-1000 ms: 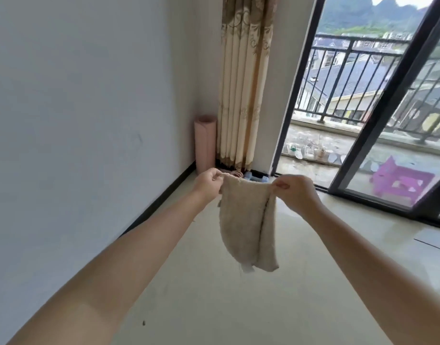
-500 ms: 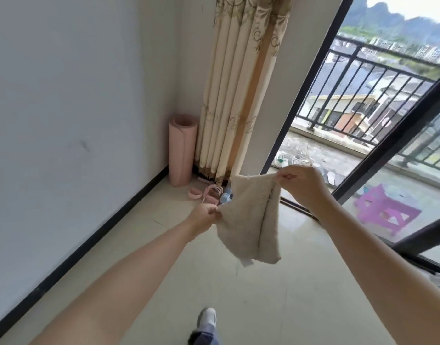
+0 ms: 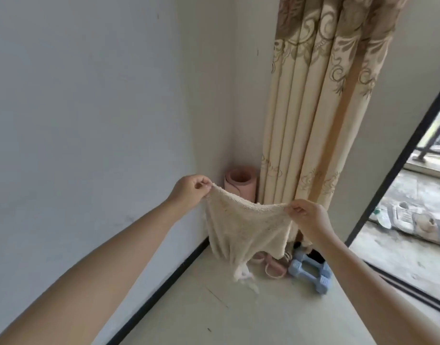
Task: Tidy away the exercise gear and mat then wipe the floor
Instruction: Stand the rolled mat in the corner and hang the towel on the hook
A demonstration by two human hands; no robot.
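**Q:** What are you holding, and where is it?

**A:** A cream cloth [image 3: 244, 227], rough like an old towel. I hold it up in the air in front of me, over the floor [image 3: 251, 317] near the room's corner. It is spread wide between my two hands, and its top edge sags a little in the middle. The bottom hangs loose, with frayed threads trailing from its lowest point.

**Q:** How do your hands grip it?

**A:** My left hand [image 3: 189, 189] pinches the cloth's upper left corner between thumb and curled fingers. My right hand [image 3: 311, 219] pinches the upper right corner the same way, slightly lower. Both arms are bare and reach forward.

**Q:** What lies behind the cloth?

**A:** A pink mat [image 3: 241, 183], rolled up, stands on end in the corner, against the wall [image 3: 89, 120]. Just beside it, to the right, hangs a beige curtain [image 3: 321, 108] with a brown scroll pattern. On the floor at the curtain's foot lie pink bands [image 3: 273, 268], partly hidden by the cloth. Next to them lie two pale blue dumbbells [image 3: 311, 271], close together.

**Q:** And further out?

**A:** A black skirting strip [image 3: 164, 285] runs along the base of the wall. At the far right stands a dark door frame [image 3: 398, 160]. Beyond it is a balcony floor with some clutter that I cannot make out.
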